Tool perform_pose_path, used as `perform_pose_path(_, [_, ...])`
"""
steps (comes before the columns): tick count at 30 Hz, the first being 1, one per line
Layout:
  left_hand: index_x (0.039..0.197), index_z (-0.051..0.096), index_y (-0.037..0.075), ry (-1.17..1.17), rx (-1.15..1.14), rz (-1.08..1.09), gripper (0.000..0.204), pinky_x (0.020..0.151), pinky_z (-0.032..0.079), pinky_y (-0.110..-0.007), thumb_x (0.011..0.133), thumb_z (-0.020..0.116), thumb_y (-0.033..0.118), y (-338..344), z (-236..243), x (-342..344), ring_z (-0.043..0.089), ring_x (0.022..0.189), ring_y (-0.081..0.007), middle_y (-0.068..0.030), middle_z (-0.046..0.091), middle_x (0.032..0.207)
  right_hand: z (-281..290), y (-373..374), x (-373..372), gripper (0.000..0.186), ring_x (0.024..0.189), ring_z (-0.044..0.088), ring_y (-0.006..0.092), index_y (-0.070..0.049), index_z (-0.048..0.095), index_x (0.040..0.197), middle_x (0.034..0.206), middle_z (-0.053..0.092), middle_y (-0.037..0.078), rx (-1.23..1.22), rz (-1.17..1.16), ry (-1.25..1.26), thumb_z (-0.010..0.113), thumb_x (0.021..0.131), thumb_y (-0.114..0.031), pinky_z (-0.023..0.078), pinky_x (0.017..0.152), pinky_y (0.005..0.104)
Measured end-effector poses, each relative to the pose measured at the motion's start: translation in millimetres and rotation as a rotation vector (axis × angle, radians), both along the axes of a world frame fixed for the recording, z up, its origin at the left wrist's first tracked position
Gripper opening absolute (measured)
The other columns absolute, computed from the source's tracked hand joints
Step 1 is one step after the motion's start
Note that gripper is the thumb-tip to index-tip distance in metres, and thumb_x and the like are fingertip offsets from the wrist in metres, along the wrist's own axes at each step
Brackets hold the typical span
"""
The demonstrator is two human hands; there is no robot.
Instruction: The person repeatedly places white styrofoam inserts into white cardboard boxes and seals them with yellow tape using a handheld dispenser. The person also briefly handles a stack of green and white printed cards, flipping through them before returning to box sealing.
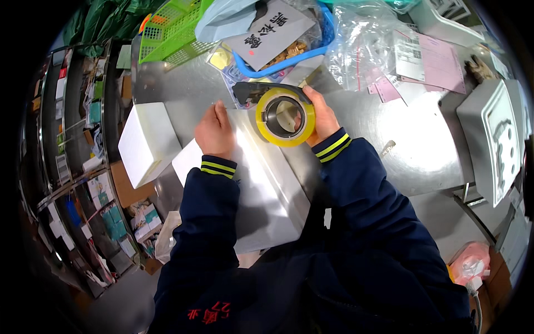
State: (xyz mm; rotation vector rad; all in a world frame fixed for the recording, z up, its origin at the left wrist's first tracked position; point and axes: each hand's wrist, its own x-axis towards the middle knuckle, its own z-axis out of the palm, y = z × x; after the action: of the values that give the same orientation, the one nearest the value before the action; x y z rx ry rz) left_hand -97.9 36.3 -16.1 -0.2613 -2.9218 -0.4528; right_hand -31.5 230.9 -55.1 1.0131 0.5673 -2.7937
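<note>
My right hand (324,116) is closed around a tape dispenser (257,92) with a dark body, loaded with a wide roll of yellowish tape (304,133). The roll hangs above a long white foam box (267,214), which lies slantwise in front of my body. Over the box's left part is my left hand (215,131), fingers curled in and thumb raised. Whatever its fingers may hold is hidden. A smaller white foam block or box (147,142) sits to the left of that hand.
Behind my hands stands a blue basket (328,33) with a printed card across it. A green plastic crate (169,33) is at the far left. Clear plastic bags (359,50) and pink slips (442,64) lie far right, near a white foam tray (489,142). Shelves (72,133) line the left.
</note>
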Motion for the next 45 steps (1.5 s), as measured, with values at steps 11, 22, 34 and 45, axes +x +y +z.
perform_pose_path(11, [0.087, 0.063, 0.004, -0.098, 0.118, 0.004, 0.038, 0.064, 0.044, -0.045, 0.095, 0.042, 0.034, 1, 2, -1, 0.056, 0.074, -0.0415, -0.0214, 0.060, 0.075, 4, -2, 20, 0.035, 0.045, 0.044, 0.0113, -0.012, 0.056, 0.078, 0.054, 0.048, -0.002, -0.123, 0.185, 0.002, 0.052, 0.088, -0.045, 0.039, 0.045, 0.0248])
perform_pose_path(22, [0.119, 0.052, 0.003, 0.129, 0.013, -0.324, 0.038, 0.098, 0.029, -0.047, 0.091, 0.046, 0.028, -3, 14, 121, 0.042, 0.119, -0.0337, -0.0147, 0.050, 0.124, 22, -8, 62, 0.025, 0.057, 0.050, 0.0118, -0.015, 0.057, 0.096, 0.076, 0.056, 0.002, -0.080, 0.044, 0.084, 0.057, 0.086, -0.038, 0.045, 0.054, 0.0252])
perform_pose_path(34, [0.136, 0.029, 0.000, -0.011, -0.309, -0.190, 0.058, 0.109, 0.010, -0.049, 0.090, 0.046, 0.032, 7, 7, 200, 0.014, 0.138, -0.0328, -0.0167, 0.022, 0.147, 0, 0, 73, 0.025, 0.070, 0.056, 0.0128, -0.012, 0.061, 0.091, 0.079, 0.061, 0.002, -0.333, 0.010, 0.187, 0.055, 0.088, -0.036, 0.049, 0.066, 0.0285])
perform_pose_path(45, [0.133, 0.035, -0.002, 0.069, -0.181, -0.229, 0.051, 0.107, 0.016, -0.052, 0.093, 0.043, 0.028, 5, 0, 202, 0.025, 0.133, -0.0375, -0.0209, 0.033, 0.141, -28, -19, 343, 0.034, 0.065, 0.057, 0.0141, 0.001, 0.055, 0.108, 0.083, 0.062, 0.006, -0.149, -0.055, 0.180, 0.049, 0.092, -0.029, 0.046, 0.058, 0.0259])
